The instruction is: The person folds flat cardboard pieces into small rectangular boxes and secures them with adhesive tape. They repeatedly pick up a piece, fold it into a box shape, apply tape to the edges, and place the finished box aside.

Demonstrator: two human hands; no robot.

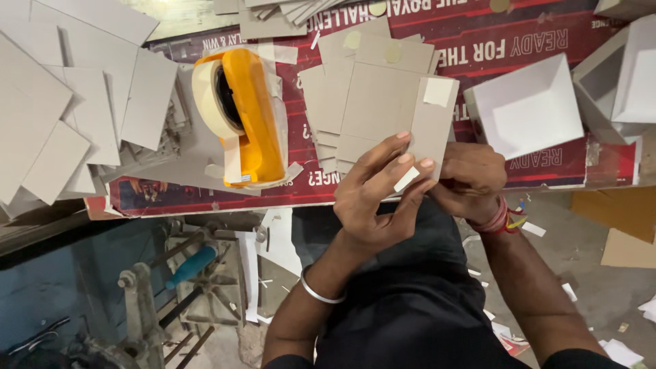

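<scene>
While the flat grey cardboard box blank (383, 102) is lying on the red printed sheet (547, 41), the left hand (379, 198) is pinching a small strip of cream tape (406, 179) at its near edge, and the right hand (468, 181) is curling closed against the same edge. Left of the blank is standing an orange tape dispenser (249, 116); right of it, a folded white box (526, 109) is sitting.

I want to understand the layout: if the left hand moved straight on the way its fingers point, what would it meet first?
The left hand points up and right, its fingers already lying on the grey cardboard blank. Beyond that, probably the white box, though depth is unclear.
</scene>
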